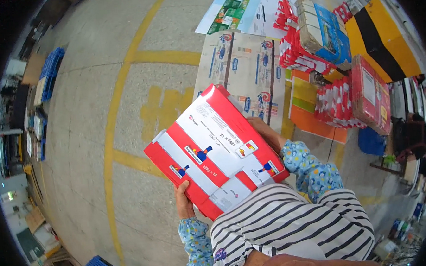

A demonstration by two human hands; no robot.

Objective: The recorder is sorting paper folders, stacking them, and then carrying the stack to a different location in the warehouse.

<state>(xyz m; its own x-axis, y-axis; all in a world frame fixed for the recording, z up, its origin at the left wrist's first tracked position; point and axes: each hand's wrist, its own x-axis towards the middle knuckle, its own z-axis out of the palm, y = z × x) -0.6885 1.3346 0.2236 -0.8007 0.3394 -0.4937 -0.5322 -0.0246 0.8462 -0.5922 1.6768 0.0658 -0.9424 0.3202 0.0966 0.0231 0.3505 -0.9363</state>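
Observation:
A flattened red-and-white printed carton (218, 147) is held up in front of my body, tilted; whether several are stacked together I cannot tell. My left hand (184, 200) grips its near left edge, with the thumb on the printed face and the other fingers underneath. At the far right edge my right hand (269, 135) holds the carton from the side, its fingertips hidden behind it. Patterned blue sleeves cover both forearms.
Large printed cardboard sheets (214, 65) lie on the concrete floor ahead. To the right are piles of red-and-white flat cartons (334, 105), a red bundle (371, 95), a blue-wrapped bundle (330, 30) and a yellow-and-black box (386, 39). Blue pallets (53, 69) stand far left.

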